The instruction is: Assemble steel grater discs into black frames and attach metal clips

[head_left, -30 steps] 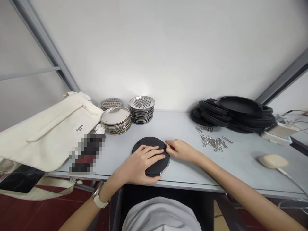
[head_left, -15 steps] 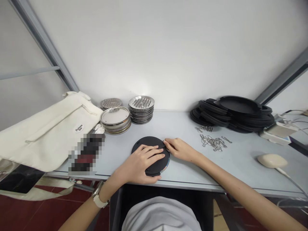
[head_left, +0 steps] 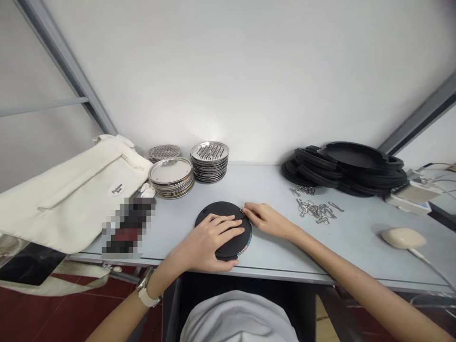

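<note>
I'd brace the round black plastic-looking disc [head_left: 231, 247], left hand [head_left: 206, 242] wide-fingered, right hand [head_left: 264, 220] pinching the thin silver metal piece [head_left: 241, 210] at its edge.

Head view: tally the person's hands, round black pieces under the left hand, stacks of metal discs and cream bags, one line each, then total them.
Hands (left hand, right hand): 2
Round black piece under the left hand: 1
Metal disc stacks: 3
Cream bag: 1
Total: 7
</note>
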The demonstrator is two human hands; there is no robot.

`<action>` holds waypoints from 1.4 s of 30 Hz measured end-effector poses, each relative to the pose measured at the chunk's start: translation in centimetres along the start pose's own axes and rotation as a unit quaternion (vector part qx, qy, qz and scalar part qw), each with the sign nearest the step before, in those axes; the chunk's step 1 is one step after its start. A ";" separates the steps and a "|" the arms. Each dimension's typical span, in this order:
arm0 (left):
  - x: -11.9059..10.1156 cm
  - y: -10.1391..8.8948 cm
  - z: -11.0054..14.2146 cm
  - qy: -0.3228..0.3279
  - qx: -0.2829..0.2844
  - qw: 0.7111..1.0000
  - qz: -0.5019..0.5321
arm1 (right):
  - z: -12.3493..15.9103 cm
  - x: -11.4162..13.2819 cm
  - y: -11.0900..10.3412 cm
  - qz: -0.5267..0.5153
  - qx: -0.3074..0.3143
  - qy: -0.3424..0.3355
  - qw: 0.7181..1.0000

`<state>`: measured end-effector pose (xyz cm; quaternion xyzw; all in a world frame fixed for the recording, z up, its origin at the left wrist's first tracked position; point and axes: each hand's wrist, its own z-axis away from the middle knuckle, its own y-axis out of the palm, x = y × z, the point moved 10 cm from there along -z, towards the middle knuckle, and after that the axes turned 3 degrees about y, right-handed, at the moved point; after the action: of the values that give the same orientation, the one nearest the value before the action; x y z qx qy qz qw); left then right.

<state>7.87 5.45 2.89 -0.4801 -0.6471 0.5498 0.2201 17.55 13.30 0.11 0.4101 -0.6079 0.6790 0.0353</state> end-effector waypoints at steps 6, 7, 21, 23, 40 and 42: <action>0.0 0.0 0.1 -0.005 0.002 1.000 0.002 | -0.1 -0.2 0.2 0.014 0.013 0.001 1.000; 0.0 0.0 0.1 -0.005 0.002 1.000 0.002 | -0.1 -0.2 0.2 0.016 0.013 0.001 1.000; 0.1 0.1 0.0 -0.008 0.006 1.000 -0.003 | -0.1 0.0 0.2 0.033 0.015 -0.008 0.999; 0.1 0.1 0.0 -0.007 0.005 1.000 -0.002 | 0.0 0.1 0.2 0.037 0.013 -0.009 0.999; 0.0 0.0 0.0 -0.005 0.000 1.000 -0.004 | -0.2 0.0 0.3 0.043 0.004 -0.013 0.999; 0.0 -0.1 0.0 -0.004 -0.001 1.000 -0.003 | -0.2 0.0 0.2 0.046 0.003 -0.011 0.999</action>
<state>7.84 5.44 2.94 -0.4761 -0.6501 0.5503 0.2187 17.31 13.37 -0.06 0.3896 -0.6241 0.6773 -0.0037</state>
